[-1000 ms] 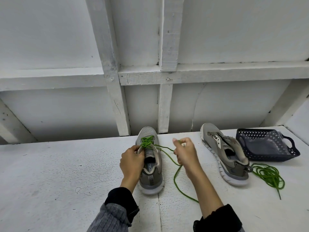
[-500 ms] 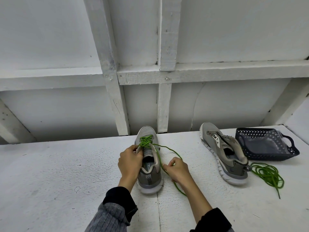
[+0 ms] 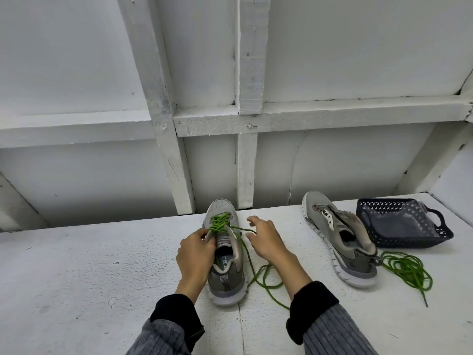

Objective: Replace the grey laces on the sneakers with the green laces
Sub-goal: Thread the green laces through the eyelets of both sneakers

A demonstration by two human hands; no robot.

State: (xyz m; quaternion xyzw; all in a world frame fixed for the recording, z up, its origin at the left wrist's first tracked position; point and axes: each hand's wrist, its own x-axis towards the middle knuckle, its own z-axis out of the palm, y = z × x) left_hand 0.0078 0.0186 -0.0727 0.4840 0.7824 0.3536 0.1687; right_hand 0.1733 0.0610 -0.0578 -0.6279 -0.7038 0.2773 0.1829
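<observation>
2 grey mesh sneakers were seen on the white table (image 3: 76, 265). The near grey sneaker (image 3: 225, 257) was already crossed with a bright green cord lace (image 3: 218, 224) over its lower eyelets, the upper ones seemingly left unthreaded. Its eyelet edge was pinched by the left hand (image 3: 195, 254); the right hand (image 3: 267, 240) was spread wide, nothing held, just beside the loose lace tail. The far grey sneaker (image 3: 337, 242) was left unlaced, a second coiled green lace (image 3: 407, 271) lying beside it, near a dark perforated plastic basket (image 3: 399, 221).
</observation>
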